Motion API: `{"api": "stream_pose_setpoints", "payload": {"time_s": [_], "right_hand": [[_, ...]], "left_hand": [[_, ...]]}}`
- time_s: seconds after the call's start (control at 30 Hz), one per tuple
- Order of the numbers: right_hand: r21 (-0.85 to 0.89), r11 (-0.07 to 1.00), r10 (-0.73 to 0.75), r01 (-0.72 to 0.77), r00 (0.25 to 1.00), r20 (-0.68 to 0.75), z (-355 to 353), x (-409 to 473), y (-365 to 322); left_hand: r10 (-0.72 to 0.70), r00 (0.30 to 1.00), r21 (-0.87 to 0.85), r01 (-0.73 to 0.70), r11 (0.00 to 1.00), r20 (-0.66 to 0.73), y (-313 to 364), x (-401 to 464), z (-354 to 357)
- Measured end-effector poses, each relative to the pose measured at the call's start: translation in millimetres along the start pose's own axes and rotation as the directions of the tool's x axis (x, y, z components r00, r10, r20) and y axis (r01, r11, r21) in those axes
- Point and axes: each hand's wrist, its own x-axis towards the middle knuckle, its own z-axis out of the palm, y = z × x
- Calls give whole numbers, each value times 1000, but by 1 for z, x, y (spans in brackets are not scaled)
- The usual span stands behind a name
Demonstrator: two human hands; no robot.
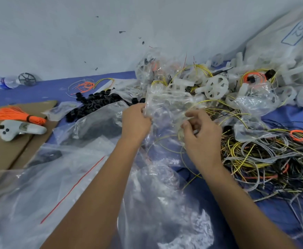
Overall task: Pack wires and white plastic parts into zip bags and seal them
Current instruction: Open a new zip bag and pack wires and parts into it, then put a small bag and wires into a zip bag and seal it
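Left hand [136, 121] and right hand [200, 131] both pinch a clear zip bag [166, 103] between them, tangled wires [265, 159] just right of the grip

Wire tangle [265, 159] blocks right; cardboard [12, 150] (left) lies mostly bare.

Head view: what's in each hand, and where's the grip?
Both hold one small clear zip bag. Left hand pinches its left edge; right hand pinches its lower right part. Exact finger contact is blurred by plastic.
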Motion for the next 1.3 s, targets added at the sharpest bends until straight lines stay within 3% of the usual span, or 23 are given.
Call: {"api": "stream_pose_setpoints", "payload": {"time_s": [0.2, 0.3, 0.37, 0.43, 0.5, 0.57, 0.63, 0.7, 0.77, 0.83, 0.9, 0.97, 1.0, 1.07, 1.17, 1.23, 1.27, 1.3], "right_hand": [[-81, 996, -37, 36, 999, -4, -2, 1, 8], [-66, 993, -82, 93, 985, 150, -5, 3, 5], [-76, 988, -89, 135, 896, 436, -6, 2, -2], [-221, 955, 7, 199, 728, 685, -2, -4, -8], [-307, 896, 55, 321, 606, 793, 5, -10, -10], [-249, 911, 23, 329, 561, 827, 11, -13, -11], [-173, 947, -25, 271, 598, 801, 14, -14, -12], [-121, 980, -36, 159, 736, 676, 18, -17, -12], [-40, 996, 88, -79, 858, 506, 23, -20, -13], [142, 924, 260, -355, 855, 449, 29, -24, -18], [356, 744, 325, -565, 772, 546, 34, -27, -24], [435, 639, 289, -634, 722, 628, 36, -29, -26], [421, 659, 284, -623, 725, 628, 36, -29, -26], [363, 725, 336, -585, 761, 555, 31, -22, -22], [431, 624, 449, -652, 751, 485, 20, -8, -13], [475, 514, 481, -714, 698, 530, 12, 0, -8], [468, 470, 487, -748, 662, 570, 9, 3, -6], [438, 442, 493, -783, 620, 611, 6, 7, -4]], "left_hand": [[57, 961, -83, -82, 993, -271, 0, -5, -16], [6, 953, -210, -73, 975, -303, 12, -3, -27], [13, 933, -264, -115, 958, -361, 21, 3, -38], [6, 929, -312, -131, 941, -370, 28, 10, -50], [5, 933, -340, -137, 931, -361, 34, 15, -58], [-3, 934, -408, -153, 900, -356, 38, 17, -60], [-32, 935, -515, -165, 841, -353, 43, 16, -60], [-102, 949, -640, -120, 759, -298, 49, 14, -57], [-168, 970, -759, -23, 651, -173, 54, 10, -55], [-196, 981, -843, 96, 529, -11, 57, 7, -54], [-191, 961, -874, 265, 408, 202, 57, 6, -56], [-113, 903, -834, 426, 352, 414, 55, 4, -62], [-73, 873, -798, 473, 372, 483, 53, 3, -64], [-24, 831, -706, 488, 513, 556, 55, -4, -70], [-47, 838, -455, 341, 822, 543, 55, -5, -81], [-97, 767, -91, 199, 976, 634, 57, 3, -89], [-152, 720, 153, 64, 986, 677, 59, 8, -92], [-209, 692, 345, -61, 936, 691, 61, 11, -93]]}}
